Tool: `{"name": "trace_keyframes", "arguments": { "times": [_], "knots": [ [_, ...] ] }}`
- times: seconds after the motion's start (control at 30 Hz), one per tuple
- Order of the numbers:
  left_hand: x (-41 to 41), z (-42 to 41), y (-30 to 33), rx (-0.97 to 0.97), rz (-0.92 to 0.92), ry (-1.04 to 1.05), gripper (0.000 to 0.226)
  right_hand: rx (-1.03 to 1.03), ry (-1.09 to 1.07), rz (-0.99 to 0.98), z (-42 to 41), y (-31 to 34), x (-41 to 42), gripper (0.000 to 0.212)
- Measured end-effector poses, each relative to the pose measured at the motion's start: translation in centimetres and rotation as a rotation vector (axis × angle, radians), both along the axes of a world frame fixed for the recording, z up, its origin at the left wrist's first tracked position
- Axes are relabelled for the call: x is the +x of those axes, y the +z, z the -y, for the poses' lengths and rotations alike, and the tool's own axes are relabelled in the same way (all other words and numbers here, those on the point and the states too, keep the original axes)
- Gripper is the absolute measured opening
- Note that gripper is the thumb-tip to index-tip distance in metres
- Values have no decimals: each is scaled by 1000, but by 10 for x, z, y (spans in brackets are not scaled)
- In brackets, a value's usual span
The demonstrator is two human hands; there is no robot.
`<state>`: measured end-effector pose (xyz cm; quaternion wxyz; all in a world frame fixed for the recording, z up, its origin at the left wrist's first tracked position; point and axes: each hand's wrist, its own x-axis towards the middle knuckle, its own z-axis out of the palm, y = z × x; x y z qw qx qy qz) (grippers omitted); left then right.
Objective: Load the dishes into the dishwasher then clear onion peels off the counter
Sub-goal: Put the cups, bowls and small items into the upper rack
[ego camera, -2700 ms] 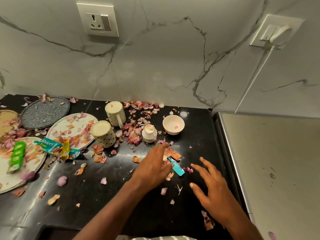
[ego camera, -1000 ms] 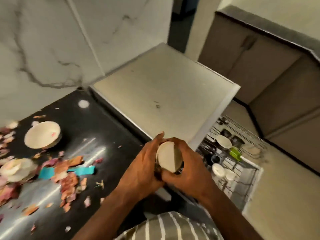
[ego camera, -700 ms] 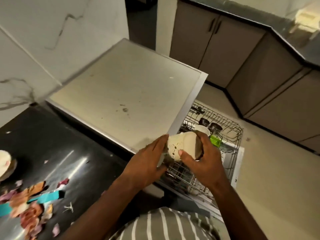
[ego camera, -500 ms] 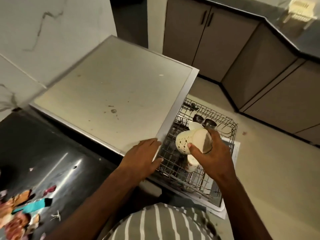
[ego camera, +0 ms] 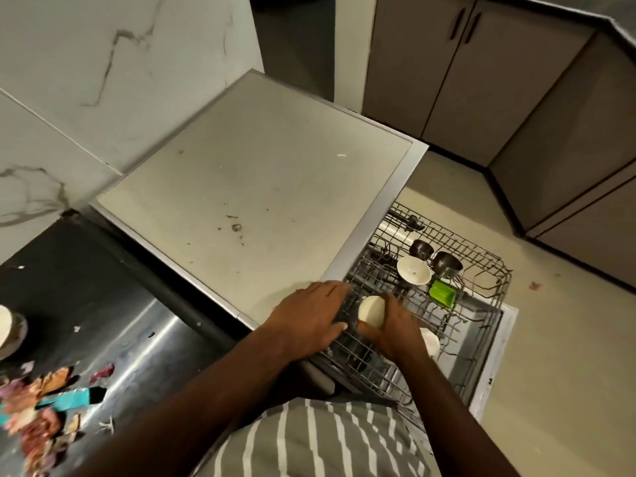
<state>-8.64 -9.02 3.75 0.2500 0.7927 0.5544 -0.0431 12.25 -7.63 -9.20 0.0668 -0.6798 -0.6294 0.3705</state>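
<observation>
My right hand (ego camera: 390, 330) grips a cream cup (ego camera: 371, 310) and holds it down in the pulled-out wire rack (ego camera: 481, 270) of the dishwasher. My left hand (ego camera: 308, 316) lies flat with straight fingers across the dishwasher's front corner and the rack's near edge, just left of the cup. In the rack stand a white bowl (ego camera: 414, 270), two dark metal cups (ego camera: 446, 265), a green item (ego camera: 442, 293) and another white cup (ego camera: 429, 342). Onion peels (ego camera: 38, 407) lie on the black counter (ego camera: 86, 304) at lower left.
The dishwasher's pale top (ego camera: 258, 187) lies between counter and rack. A teal wrapper (ego camera: 74, 399) sits among the peels, and a white dish (ego camera: 8, 330) is cut off at the left edge. Grey cabinets (ego camera: 499, 80) line the far side of the beige floor.
The cup went from the counter, held in both hands, over to the dishwasher. My left hand let go and settled on the dishwasher edge; my right hand lowered the cup into the rack.
</observation>
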Motion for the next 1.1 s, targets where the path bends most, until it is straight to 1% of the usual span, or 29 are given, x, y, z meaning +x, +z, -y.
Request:
{"name": "trace_keyframes", "arguments": {
  "times": [0.13, 0.27, 0.5, 0.6, 0.63, 0.77, 0.8, 1.0, 1.07, 1.1],
  "knots": [
    [-3, -6, -7, -14, -44, 35, 67, -64, 118, 49, -20, -39, -8, 98],
    [-6, -9, -9, -30, -55, 68, 65, -138, 170, 59, -34, -73, -9, 110],
    [-16, -6, -8, -59, -33, 174, 66, -182, 203, 77, -44, -105, -11, 101],
    [-22, -1, -8, -78, -14, 225, 67, -213, 247, 133, -48, -120, -12, 113],
    [-24, 0, -8, -82, -9, 239, 68, -228, 261, 155, -50, -122, -13, 112],
    [-31, 4, -7, -75, 17, 297, 68, -240, 301, 216, -59, -121, -18, 92],
    [-32, 5, -6, -70, 23, 307, 68, -243, 316, 221, -61, -123, -18, 91],
    [-35, 10, -8, -58, 37, 328, 70, -285, 342, 211, -64, -129, -10, 106],
    [-35, 13, -8, -45, 44, 332, 69, -243, 292, 191, -60, -121, -8, 108],
    [-36, 15, -8, -38, 45, 336, 69, -197, 249, 152, -58, -112, -9, 104]
  ]
}}
